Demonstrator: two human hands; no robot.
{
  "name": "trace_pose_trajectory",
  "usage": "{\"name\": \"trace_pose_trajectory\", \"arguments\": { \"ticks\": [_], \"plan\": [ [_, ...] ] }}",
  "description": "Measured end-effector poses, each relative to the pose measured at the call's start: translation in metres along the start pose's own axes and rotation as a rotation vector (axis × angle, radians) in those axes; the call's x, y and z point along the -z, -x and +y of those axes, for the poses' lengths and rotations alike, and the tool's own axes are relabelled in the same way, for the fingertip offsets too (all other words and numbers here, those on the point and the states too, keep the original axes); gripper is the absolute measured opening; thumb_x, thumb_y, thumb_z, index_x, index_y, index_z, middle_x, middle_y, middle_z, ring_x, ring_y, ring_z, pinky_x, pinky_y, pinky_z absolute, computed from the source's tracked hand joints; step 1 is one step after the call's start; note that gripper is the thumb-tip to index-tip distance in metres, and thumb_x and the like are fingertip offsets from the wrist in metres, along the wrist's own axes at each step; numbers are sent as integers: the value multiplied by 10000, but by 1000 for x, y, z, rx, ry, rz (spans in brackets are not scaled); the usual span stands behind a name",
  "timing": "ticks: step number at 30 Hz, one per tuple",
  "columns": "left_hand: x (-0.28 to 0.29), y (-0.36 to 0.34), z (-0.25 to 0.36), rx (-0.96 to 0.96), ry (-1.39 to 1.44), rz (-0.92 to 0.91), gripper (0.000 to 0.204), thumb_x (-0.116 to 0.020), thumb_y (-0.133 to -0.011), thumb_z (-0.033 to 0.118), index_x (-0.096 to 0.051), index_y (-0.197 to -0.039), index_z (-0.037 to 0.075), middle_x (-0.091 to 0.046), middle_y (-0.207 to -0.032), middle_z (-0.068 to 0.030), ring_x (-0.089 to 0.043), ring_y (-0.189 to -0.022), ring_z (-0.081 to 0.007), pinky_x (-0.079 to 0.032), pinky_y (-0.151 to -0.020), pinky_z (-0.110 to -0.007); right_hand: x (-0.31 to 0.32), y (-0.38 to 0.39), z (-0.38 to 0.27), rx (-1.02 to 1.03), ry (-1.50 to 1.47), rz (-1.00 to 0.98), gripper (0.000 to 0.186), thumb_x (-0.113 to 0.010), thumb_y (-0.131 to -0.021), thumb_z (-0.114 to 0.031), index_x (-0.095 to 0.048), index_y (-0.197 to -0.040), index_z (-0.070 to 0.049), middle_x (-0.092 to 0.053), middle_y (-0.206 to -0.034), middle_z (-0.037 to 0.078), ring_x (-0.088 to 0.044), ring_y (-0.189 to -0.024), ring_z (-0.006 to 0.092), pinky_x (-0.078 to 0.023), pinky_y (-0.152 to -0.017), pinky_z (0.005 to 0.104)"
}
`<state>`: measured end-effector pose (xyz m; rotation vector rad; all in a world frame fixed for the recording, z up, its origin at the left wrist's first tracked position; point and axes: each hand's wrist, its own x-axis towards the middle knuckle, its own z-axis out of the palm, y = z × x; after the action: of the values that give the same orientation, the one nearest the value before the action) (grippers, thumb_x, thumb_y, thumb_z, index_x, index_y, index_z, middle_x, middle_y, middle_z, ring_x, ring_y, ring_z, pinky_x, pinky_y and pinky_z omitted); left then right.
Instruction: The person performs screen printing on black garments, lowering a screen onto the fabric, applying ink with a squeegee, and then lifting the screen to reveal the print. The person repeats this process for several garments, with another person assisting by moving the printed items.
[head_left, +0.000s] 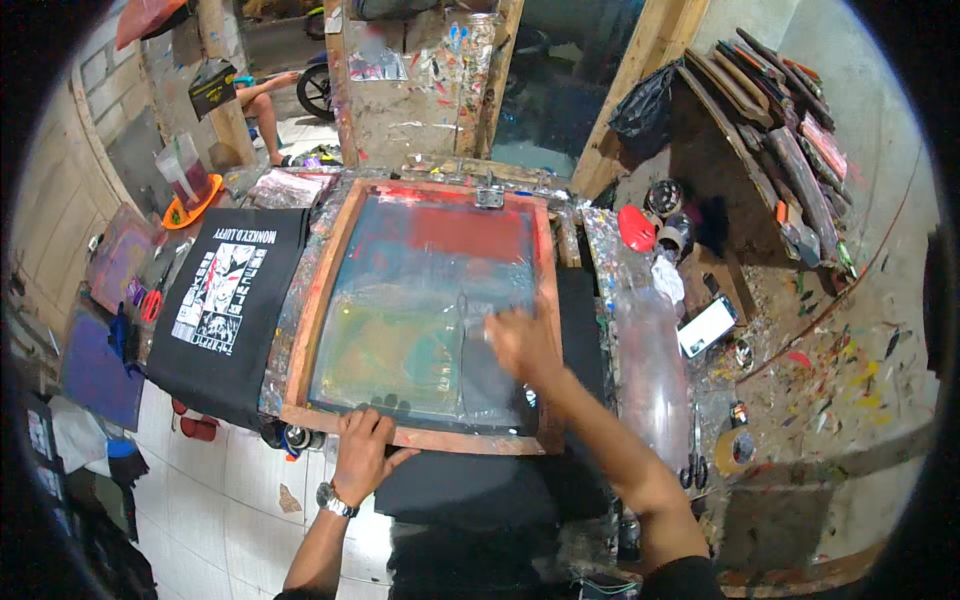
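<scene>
A wooden-framed printing screen with stained mesh lies on the worktable, a metal hinge clamp at its top edge. My left hand grips the frame's lower bar, fingers curled over it and thumb out to the side. My right hand is over the right part of the mesh, fingers bent and blurred; whether it holds anything is unclear. Black fabric shows below and right of the screen. Left of it lies a black printed fabric piece with a white graphic.
An orange tray with a jug, red scissors left; a phone, tape roll, dark scissors and stacked squeegees right. Another person's bare leg shows beyond the doorway.
</scene>
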<state>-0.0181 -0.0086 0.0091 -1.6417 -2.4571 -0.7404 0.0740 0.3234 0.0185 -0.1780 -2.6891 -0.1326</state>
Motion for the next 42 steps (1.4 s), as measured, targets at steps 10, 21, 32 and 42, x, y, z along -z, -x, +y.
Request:
{"name": "trace_pose_trajectory", "arguments": {
  "ticks": [10,21,32,42],
  "plan": [
    [-2,-4,5,1,-7,22,467,-888,-695,373,-607,-904,65,-506,-918,-113,-514,-938,-329,-384,-895,-466,5,-49,37,-147,-58,-274,365,-681,-929,-306,-627,-1246,-133,-746,-974,132,-721,-944,341,-402,-1044,582],
    [4,-5,8,56,1,30,499,-918,-642,365,-704,-946,32,-580,-924,-111,-559,-948,-322,-409,-878,-451,102,82,-96,-54,-129,-188,281,-715,-872,-269,-635,-1091,-111,-653,-984,92,-671,-946,306,-385,-1058,651],
    [37,-57,84,-68,92,571,409,-820,-826,277,-656,-1118,43,-591,-1066,-168,-551,-1030,-387,-421,-906,-516,203,-45,-65,-87,131,553,546,-769,-811,-570,-634,-872,-45,-623,-872,122,-620,-837,307,-469,-892,499],
    [-67,-162,116,69,893,-187,254,-654,-966,99,-683,-1208,29,-684,-1285,-197,-644,-1233,-338,-522,-1013,-432,301,-175,25,-173,69,445,688,-655,-899,-636,-723,-837,46,-688,-799,303,-691,-825,485,-547,-749,547]
  ]
}}
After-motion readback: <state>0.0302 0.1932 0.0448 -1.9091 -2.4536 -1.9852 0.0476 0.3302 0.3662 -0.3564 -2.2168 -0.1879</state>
